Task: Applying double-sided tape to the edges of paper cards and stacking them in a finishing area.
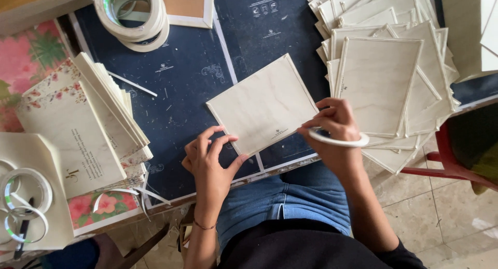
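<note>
The left hand (210,163) rests its fingers (206,137), loosely spread and gripping nothing, on the near corner of a pale square card (262,104). The right hand (334,121) pinches that card's right edge, a white tape ring (340,141) around its wrist. The card lies flat on the dark bench (187,77). Right of the card sits a fanned stack of cards (384,77); left of it, floral-edged cards (78,124); beyond it, tape rolls (135,15).

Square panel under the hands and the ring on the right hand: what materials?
Square panel: looks like thin pale plywood or wood-print card; faint grain streaks, matte, flat rigid edges. Cannot tell which.
Ring on the right hand: likely a narrow roll of white tape; thin white band, slight sheen. The left hand touches the panel's lower corner.
</note>
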